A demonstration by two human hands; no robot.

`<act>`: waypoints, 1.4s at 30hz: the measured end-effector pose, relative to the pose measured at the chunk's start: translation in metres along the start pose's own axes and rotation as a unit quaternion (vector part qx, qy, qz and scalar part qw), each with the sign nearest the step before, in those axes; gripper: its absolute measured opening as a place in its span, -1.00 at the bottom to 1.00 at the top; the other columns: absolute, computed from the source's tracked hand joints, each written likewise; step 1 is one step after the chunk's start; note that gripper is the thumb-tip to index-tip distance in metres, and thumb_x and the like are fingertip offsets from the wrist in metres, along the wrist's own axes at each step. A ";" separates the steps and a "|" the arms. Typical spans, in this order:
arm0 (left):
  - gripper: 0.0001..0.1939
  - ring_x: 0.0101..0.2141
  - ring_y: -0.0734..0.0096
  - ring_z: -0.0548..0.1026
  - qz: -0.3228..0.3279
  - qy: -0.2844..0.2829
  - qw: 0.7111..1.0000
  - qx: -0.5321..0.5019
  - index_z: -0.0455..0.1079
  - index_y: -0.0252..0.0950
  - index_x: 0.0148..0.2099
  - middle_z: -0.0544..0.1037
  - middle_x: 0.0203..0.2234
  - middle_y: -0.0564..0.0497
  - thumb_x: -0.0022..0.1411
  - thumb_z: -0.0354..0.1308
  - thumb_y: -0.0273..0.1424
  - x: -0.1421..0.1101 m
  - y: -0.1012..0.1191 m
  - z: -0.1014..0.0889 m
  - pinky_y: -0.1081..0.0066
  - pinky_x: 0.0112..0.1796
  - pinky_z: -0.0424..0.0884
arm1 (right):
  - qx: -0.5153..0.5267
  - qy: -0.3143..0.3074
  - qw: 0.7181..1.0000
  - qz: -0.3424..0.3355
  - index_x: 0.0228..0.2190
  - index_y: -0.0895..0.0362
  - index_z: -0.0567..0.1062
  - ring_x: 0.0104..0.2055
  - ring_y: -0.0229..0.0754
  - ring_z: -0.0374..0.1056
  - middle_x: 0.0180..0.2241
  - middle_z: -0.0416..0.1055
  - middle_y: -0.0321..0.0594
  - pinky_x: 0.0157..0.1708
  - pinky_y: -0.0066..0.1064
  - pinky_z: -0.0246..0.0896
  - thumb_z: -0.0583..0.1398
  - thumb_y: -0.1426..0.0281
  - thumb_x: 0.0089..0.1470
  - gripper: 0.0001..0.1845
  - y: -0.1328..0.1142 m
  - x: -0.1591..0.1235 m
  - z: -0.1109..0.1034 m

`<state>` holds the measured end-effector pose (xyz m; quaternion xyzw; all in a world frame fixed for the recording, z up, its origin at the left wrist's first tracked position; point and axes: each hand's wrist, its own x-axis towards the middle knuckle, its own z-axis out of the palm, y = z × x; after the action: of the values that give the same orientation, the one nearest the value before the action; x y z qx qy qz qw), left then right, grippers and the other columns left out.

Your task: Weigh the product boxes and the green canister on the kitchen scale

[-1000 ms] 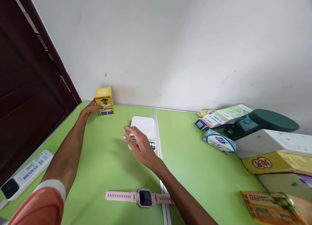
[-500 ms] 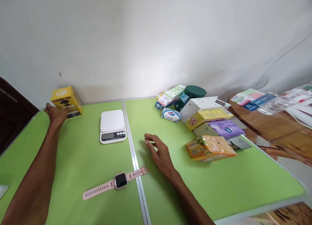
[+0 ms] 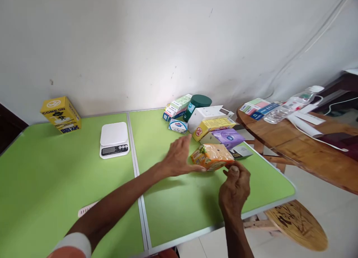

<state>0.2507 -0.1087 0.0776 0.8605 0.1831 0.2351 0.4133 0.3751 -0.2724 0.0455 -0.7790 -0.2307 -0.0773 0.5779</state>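
An orange plastic-wrapped pack (image 3: 214, 155), which looks like tissues, lies on the right half of the green table. At its left end my left hand (image 3: 177, 159) is open, with fingers up and the thumb stretched along the pack's near edge. My right hand (image 3: 235, 187) has its fingers curled against the pack's right end and seems to pinch that corner; the fingertips are partly hidden. Behind the pack sit a purple pack (image 3: 228, 137) and a yellow box (image 3: 215, 127). A white digital scale (image 3: 114, 137) lies left of the table's seam.
At the back left stands a yellow box with a black figure (image 3: 62, 116). A pale pink watch strap (image 3: 86, 209) shows beside my left forearm. A green-lidded jar (image 3: 200, 103) and small boxes are by the wall. On the wooden side table (image 3: 313, 150) lies a clear bottle (image 3: 291, 107).
My left hand has let go of the yellow box at the back left and crossed to the orange pack. My right hand has moved right to the pack's far end. The view has turned right.
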 end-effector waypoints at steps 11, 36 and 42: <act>-0.16 0.23 -0.25 0.52 -0.038 -0.023 0.997 -0.058 0.33 -0.18 0.27 0.52 0.23 -0.31 0.03 0.56 -0.10 0.018 -0.011 0.033 -0.14 0.24 0.48 | 0.021 -0.051 0.997 0.063 0.12 0.10 0.57 -0.05 0.18 0.59 0.09 0.55 0.04 0.06 0.11 0.43 0.04 -0.31 0.31 -0.17 0.012 -0.014 0.011; -0.24 0.24 -0.10 0.51 -0.131 0.236 0.959 -0.087 0.49 -0.24 0.25 0.57 0.23 -0.23 0.00 0.56 -0.24 -0.113 -0.104 -0.282 0.12 0.03 0.63 | 0.236 -0.398 0.860 -0.216 0.14 0.05 0.55 0.03 0.09 0.54 -0.01 0.53 0.00 0.08 -0.01 0.55 0.04 -0.10 0.48 -0.41 -0.161 -0.089 0.259; -0.16 0.30 -0.18 0.47 -0.147 0.219 0.961 -0.087 0.45 -0.26 0.31 0.53 0.28 -0.27 0.00 0.56 -0.20 -0.115 -0.118 -0.286 -0.03 0.13 0.58 | 0.237 -0.402 0.859 -0.209 0.15 0.04 0.56 0.00 0.07 0.53 -0.05 0.53 -0.03 0.05 -0.03 0.57 0.00 -0.20 0.46 -0.31 -0.162 -0.095 0.267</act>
<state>-0.0169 0.0815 0.1116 0.7123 0.3719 0.3696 0.4666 0.1798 -0.0115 0.0630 -0.5158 -0.6115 0.1811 0.5720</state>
